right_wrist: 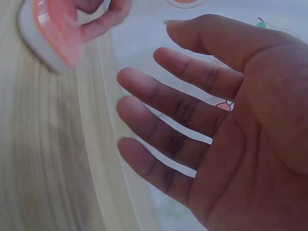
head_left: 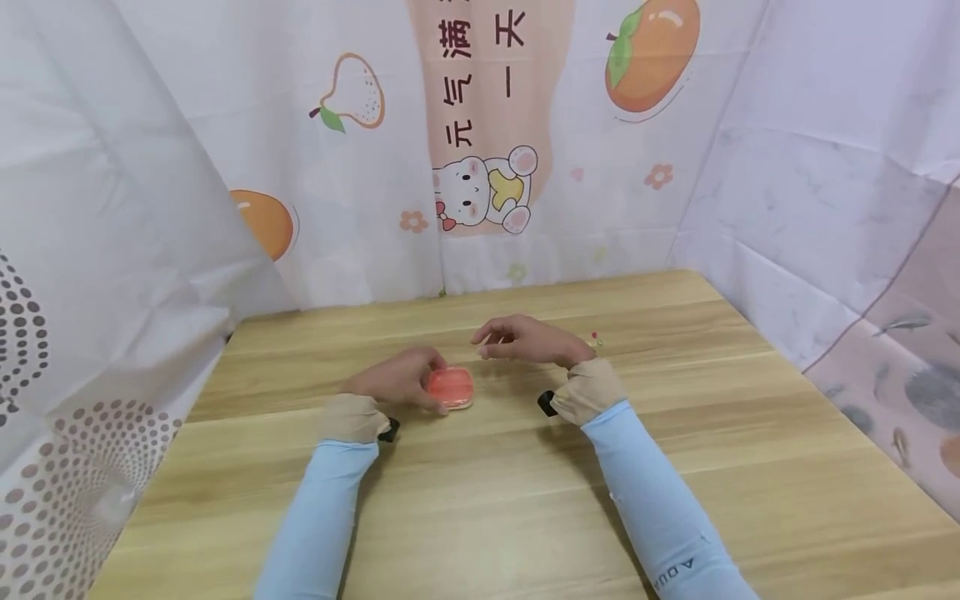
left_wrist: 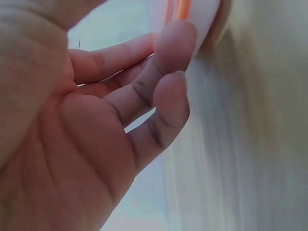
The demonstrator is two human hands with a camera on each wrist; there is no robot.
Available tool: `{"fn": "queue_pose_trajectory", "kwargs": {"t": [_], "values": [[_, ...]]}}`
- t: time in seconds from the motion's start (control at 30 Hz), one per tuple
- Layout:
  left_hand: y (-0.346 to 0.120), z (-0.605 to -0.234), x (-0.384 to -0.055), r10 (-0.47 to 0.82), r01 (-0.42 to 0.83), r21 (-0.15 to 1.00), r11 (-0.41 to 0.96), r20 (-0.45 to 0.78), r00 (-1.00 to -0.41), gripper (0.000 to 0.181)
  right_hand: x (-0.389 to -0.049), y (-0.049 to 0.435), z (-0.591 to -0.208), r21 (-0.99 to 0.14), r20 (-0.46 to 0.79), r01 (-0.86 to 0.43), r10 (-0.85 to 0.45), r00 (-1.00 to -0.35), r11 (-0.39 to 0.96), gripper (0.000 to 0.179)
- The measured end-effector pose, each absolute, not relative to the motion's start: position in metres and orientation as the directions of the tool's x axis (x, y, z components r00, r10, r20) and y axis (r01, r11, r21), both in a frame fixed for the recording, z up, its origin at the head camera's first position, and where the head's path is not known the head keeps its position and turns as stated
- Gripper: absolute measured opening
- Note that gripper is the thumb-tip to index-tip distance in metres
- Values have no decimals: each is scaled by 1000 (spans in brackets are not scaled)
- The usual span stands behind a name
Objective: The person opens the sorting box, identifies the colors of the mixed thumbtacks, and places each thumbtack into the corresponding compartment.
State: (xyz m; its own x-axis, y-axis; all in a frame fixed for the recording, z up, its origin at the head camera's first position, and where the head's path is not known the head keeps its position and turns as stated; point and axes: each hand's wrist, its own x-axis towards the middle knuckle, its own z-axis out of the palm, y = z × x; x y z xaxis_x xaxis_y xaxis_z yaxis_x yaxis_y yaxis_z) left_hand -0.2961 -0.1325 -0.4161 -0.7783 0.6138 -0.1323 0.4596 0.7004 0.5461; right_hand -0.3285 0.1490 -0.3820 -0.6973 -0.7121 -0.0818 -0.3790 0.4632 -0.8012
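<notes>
A small, rounded-square container (head_left: 451,388) with a see-through red-orange lid and a pale base is at the middle of the table. My left hand (head_left: 397,381) grips it from its left side, thumb on the near edge and fingers on the far edge. In the left wrist view, only a strip of the container (left_wrist: 180,10) shows beyond the fingertips (left_wrist: 175,43). My right hand (head_left: 528,340) hovers to the right of the container, fingers loosely bent and apart from it. The right wrist view shows its palm bare, with the container (right_wrist: 50,36) at upper left.
Several tiny coloured bits (head_left: 596,339) lie on the wooden table (head_left: 465,517) just beyond my right wrist. A printed curtain (head_left: 360,208) hangs along the table's back edge, with more cloth at the left and right sides. Each wrist wears a band with a small black device (head_left: 547,403).
</notes>
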Motion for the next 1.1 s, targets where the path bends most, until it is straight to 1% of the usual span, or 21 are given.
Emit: {"fn": "queue_pose_trajectory", "kwargs": {"t": [0.1, 0.17, 0.33, 0.43, 0.57, 0.73, 0.87, 1.0, 1.1], "values": [[-116, -417, -293, 638, 478, 546, 688, -141, -757, 66, -327, 146, -383, -771, -92, -400, -708, -701, 496, 29], [-107, -415, -292, 651, 480, 554, 681, -157, -743, 63, -326, 147, -382, -728, -109, -425, -704, -702, 537, 27], [-96, -410, -291, 675, 500, 552, 667, -163, -720, 58, -318, 144, -385, -636, -153, -494, -725, -672, 593, 23], [-94, -409, -289, 680, 519, 541, 662, -144, -719, 55, -312, 140, -387, -619, -150, -532, -752, -642, 577, 32], [-92, -413, -285, 672, 510, 537, 673, -155, -724, 58, -302, 133, -390, -601, -160, -560, -771, -616, 571, 46], [-91, -421, -280, 662, 499, 532, 684, -166, -730, 62, -295, 129, -393, -543, -168, -584, -760, -628, 604, 56], [-91, -424, -278, 652, 480, 544, 688, -173, -738, 62, -295, 129, -396, -502, -166, -624, -775, -610, 599, 64], [-90, -424, -278, 644, 479, 537, 695, -167, -747, 62, -298, 130, -400, -493, -176, -634, -781, -599, 596, 66], [-89, -424, -279, 642, 486, 525, 699, -162, -749, 62, -301, 133, -402, -497, -177, -620, -771, -612, 607, 65]]}}
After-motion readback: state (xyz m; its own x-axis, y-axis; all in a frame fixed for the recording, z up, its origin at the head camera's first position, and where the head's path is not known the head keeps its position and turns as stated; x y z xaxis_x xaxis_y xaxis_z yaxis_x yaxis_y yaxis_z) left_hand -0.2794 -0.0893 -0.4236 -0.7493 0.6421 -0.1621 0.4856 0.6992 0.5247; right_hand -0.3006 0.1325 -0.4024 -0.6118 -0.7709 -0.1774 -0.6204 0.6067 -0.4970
